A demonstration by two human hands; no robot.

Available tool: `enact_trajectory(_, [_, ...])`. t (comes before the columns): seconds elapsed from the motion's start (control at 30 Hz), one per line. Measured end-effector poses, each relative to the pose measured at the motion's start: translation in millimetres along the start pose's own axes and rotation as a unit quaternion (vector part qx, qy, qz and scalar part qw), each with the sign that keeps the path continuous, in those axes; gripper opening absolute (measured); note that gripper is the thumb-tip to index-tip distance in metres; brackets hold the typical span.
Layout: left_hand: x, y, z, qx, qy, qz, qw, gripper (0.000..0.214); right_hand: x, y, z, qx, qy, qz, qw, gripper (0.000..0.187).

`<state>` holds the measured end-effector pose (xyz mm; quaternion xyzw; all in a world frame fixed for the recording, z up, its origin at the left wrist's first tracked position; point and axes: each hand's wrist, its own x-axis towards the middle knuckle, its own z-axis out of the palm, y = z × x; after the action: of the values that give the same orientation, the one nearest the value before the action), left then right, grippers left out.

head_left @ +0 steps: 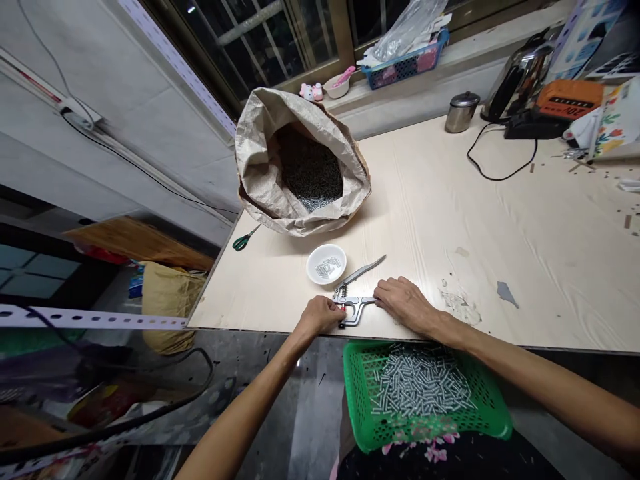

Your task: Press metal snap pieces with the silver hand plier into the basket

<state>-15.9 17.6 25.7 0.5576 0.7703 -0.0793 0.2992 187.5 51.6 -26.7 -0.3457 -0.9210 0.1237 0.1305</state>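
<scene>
A metal hand-press plier (356,313) lies at the table's front edge, its upper handle raised and a dark spring near its jaw. My right hand (406,303) is closed around the end of its lower handle. At the jaw, my left hand (319,316) has its fingers pinched together beside a small red part; what they hold, if anything, is hidden. Just behind the tool stands a white bowl (312,275) with small silvery metal pieces inside. Below the table edge, a green basket (356,407) holds many small ridged metal pieces (425,383).
A large open sack (260,180) of dark metal pieces stands at the back left, with green-handled scissors (241,242) beside it. A metal canister (461,113), a kettle (517,77) and a black cord (495,178) are at the back right. A blue basket (405,67) sits on the sill.
</scene>
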Motion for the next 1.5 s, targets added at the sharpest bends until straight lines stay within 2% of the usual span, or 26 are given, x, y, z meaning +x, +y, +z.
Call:
enact_trajectory(0.1, [-7, 6, 5.3, 0.111, 0.113, 0.057, 0.986, 0.018, 2, 2, 1, 0.022, 0.009, -0.005, 1.000, 0.013])
enact_trajectory(0.13, [-9, 7, 6.3, 0.132, 0.132, 0.066, 0.980, 0.019, 2, 2, 2, 0.025, 0.015, -0.010, 1.000, 0.014])
enact_trajectory(0.17, [-9, 6, 5.9, 0.136, 0.125, 0.062, 0.981, 0.019, 2, 3, 3, 0.027, 0.023, -0.014, 0.999, 0.014])
enact_trajectory(0.27, [-6, -2, -4.1, 0.062, 0.045, 0.004, 0.997, 0.016, 0, 4, 5, 0.036, 0.038, -0.018, 0.998, 0.015])
enact_trajectory(0.33, [-12, -8, -11.6, -0.002, 0.035, 0.002, 0.999, 0.017, 0, 5, 6, 0.046, 0.042, -0.012, 0.998, 0.014])
enact_trajectory(0.43, [-37, -7, -12.0, -0.056, 0.024, 0.075, 0.995, 0.016, 0, 5, 6, 0.055, 0.039, -0.004, 0.998, 0.013])
enact_trajectory(0.5, [-52, -2, -8.4, -0.038, -0.007, 0.123, 0.992, 0.012, 0, 5, 5, 0.061, 0.036, 0.000, 0.998, 0.013])
enact_trajectory(0.53, [-54, 1, -7.7, -0.021, 0.010, 0.141, 0.990, 0.013, -1, 5, 5, 0.063, 0.036, 0.001, 0.997, 0.014])
enact_trajectory(0.6, [-44, 4, -11.6, 0.017, 0.107, 0.152, 0.983, 0.016, -1, 5, 5, 0.067, 0.039, 0.002, 0.997, 0.015])
enact_trajectory(0.67, [-18, 5, -21.4, 0.058, 0.215, 0.133, 0.966, 0.023, -2, 5, 7, 0.067, 0.043, 0.002, 0.997, 0.015])
enact_trajectory(0.7, [-2, 5, -27.2, 0.084, 0.233, 0.131, 0.960, 0.024, -2, 5, 7, 0.068, 0.045, 0.002, 0.997, 0.015])
enact_trajectory(0.8, [43, 7, -40.6, 0.161, 0.206, 0.128, 0.957, 0.025, -2, 6, 9, 0.071, 0.050, 0.002, 0.996, 0.014])
enact_trajectory(0.87, [61, 9, -42.6, 0.203, 0.176, 0.132, 0.954, 0.026, -1, 6, 11, 0.068, 0.054, 0.000, 0.996, 0.014])
enact_trajectory(0.97, [74, 12, -39.6, 0.226, 0.155, 0.129, 0.953, 0.026, -1, 7, 13, 0.063, 0.066, -0.004, 0.996, 0.014])
enact_trajectory(1.1, [72, 11, -42.2, 0.219, 0.153, 0.118, 0.956, 0.026, -1, 7, 15, 0.057, 0.078, -0.007, 0.995, 0.014])
enact_trajectory(1.17, [62, 10, -47.7, 0.164, 0.178, 0.131, 0.961, 0.024, 0, 8, 17, 0.050, 0.083, -0.007, 0.995, 0.015])
enact_trajectory(1.23, [45, 8, -51.2, 0.038, 0.199, 0.147, 0.968, 0.020, 0, 8, 18, 0.036, 0.087, -0.010, 0.995, 0.016])
enact_trajectory(1.3, [24, 4, -48.1, -0.113, 0.185, 0.148, 0.965, 0.020, 0, 8, 18, 0.015, 0.090, -0.020, 0.996, 0.017])
enact_trajectory(1.43, [-13, -8, -18.1, -0.293, 0.103, 0.091, 0.946, 0.035, -4, 5, 15, -0.038, 0.117, -0.072, 0.990, 0.022])
enact_trajectory(1.5, [-23, -16, 1.9, -0.349, 0.095, 0.059, 0.930, 0.040, -9, 2, 12, -0.066, 0.144, -0.098, 0.982, 0.024])
